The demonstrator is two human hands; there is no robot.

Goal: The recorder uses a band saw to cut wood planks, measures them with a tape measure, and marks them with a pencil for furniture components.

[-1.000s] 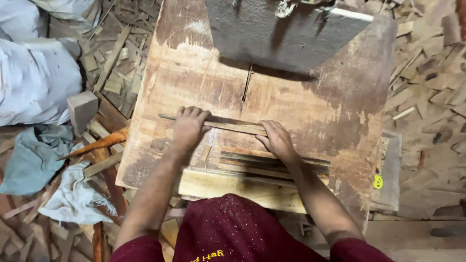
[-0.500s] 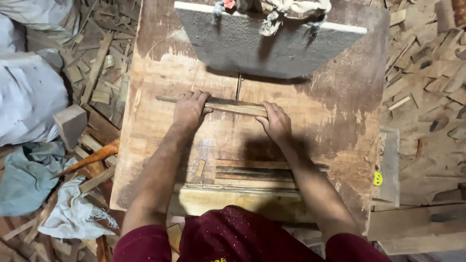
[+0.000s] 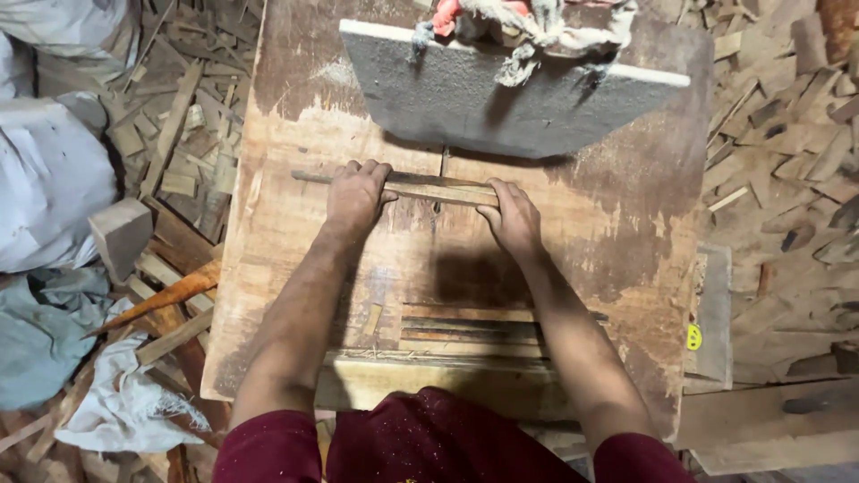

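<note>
Hands pressing a wooden strip across the blade slot

Head view: hands lie on a long, thin brown wooden strip (image 3: 420, 188) that runs left to right across the middle of the frame, its long axis crosswise to the person's forearms. The left hand (image 3: 355, 195) covers the strip left of centre, fingers curled over its far edge and palm pressing down; a short length of the strip pokes out further left. The right hand (image 3: 512, 217) grips the strip's right end, fingers bent round it. Both hands are closed on the wood, neither one nearer than the other. Between them the bare stretch of strip crosses a narrow dark slot (image 3: 441, 170) in the worn brown wooden desk (image 3: 617, 241), and a thin blade seems to stand in that slot, though it is too slim to be certain. Just above the strip in the frame hangs a grey slab-like guard (image 3: 501, 103). Lower centre, near the person's body, lie several more thin wooden slats (image 3: 470, 329). Offcuts (image 3: 170, 143) litter the floor at left and right.
</note>
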